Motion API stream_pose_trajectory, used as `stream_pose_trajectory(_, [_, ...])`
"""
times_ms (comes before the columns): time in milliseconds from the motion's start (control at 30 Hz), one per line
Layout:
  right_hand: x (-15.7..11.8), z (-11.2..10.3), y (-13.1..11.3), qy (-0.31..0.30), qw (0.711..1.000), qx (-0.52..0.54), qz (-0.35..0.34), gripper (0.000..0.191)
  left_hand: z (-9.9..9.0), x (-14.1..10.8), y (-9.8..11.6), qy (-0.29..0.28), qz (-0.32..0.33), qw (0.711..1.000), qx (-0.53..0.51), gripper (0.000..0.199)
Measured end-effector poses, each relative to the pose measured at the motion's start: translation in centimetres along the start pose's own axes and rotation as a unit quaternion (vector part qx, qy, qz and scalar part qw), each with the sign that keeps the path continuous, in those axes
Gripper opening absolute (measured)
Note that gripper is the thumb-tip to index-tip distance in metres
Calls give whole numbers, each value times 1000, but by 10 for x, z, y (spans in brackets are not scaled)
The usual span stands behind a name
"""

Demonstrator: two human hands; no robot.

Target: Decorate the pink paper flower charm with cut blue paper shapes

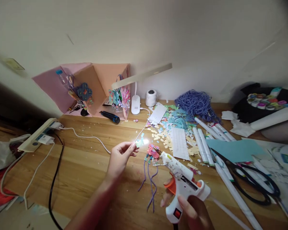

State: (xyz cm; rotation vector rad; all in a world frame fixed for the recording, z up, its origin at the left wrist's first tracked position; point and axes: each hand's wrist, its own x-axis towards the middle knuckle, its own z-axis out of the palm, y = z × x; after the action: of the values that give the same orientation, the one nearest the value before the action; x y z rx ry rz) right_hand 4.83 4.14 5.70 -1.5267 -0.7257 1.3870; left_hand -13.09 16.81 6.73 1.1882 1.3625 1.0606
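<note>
Head view: a small green piece (140,142) is pinched in the left hand (120,159), thumb and fingertips closed narrowly on its edge, while a glue gun (182,174) is gripped in the right hand (195,209). The gun's handle is wrapped by the fingers, some of them set by the orange trigger; whether it is squeezed cannot be told. The nozzle is aimed towards ten o'clock, at a pink flower (153,151) laid on the table (86,172); contact between the two cannot be confirmed. From the flower, the green piece is held just off at ten o'clock, and purple cords (151,179) are trailed towards six.

The work is judged to be partly done: the flower appears to be assembled and joined to its cords, while the green piece is held loose, seemingly not yet glued. Many paper scraps (162,137) are left strewn from twelve to two o'clock, with yarn (195,103) heaped beyond at one. Between ten and eleven, a blue flower (84,91), apparently finished, is displayed at a box (98,75). Scissors (244,179) are laid past three.
</note>
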Motion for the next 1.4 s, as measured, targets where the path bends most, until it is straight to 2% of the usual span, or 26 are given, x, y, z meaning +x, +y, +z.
stream_pose_trajectory(100, [-3, 11, -5, 2, 999, -24, 20, 52, 3, -9, 0, -2, -14, 999, -29, 23])
stream_pose_trajectory(233, [-3, 16, -6, -19, 999, -40, 3, 50, 3, -15, -1, -8, -17, 999, -51, 17])
stream_pose_trajectory(500, [-1, 14, 3, -60, 997, -51, 10, 54, 4, -18, -1, -36, -20, 997, -67, 14])
stream_pose_trajectory(733, [-2, 12, 4, -58, 995, -79, 5, 55, 5, -21, 0, -43, -20, 997, -57, 13])
stream_pose_trajectory(900, [-2, 11, 6, -60, 997, -57, -5, 52, 6, -23, 1, -43, -16, 998, -48, 14])
stream_pose_trajectory(1400, [-6, 7, 0, -60, 994, -91, 1, 50, 7, -29, 1, -40, 35, 999, -8, 13])
